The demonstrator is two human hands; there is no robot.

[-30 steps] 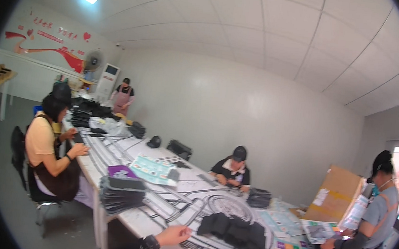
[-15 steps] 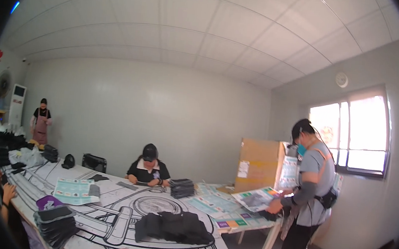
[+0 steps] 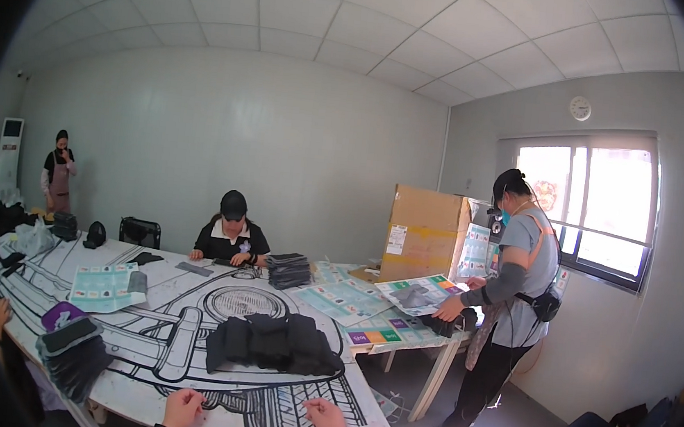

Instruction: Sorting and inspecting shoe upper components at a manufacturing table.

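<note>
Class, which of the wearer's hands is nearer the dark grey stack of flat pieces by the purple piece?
Left. The left hand is to the right of the dark grey stack, apart from it; the right hand is farther off, beyond the left hand.

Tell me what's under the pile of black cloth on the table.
The black cloth pile lies on the white tabletop, whose black line drawing shows around it. The part directly underneath is covered, so anything there cannot be seen.
</note>
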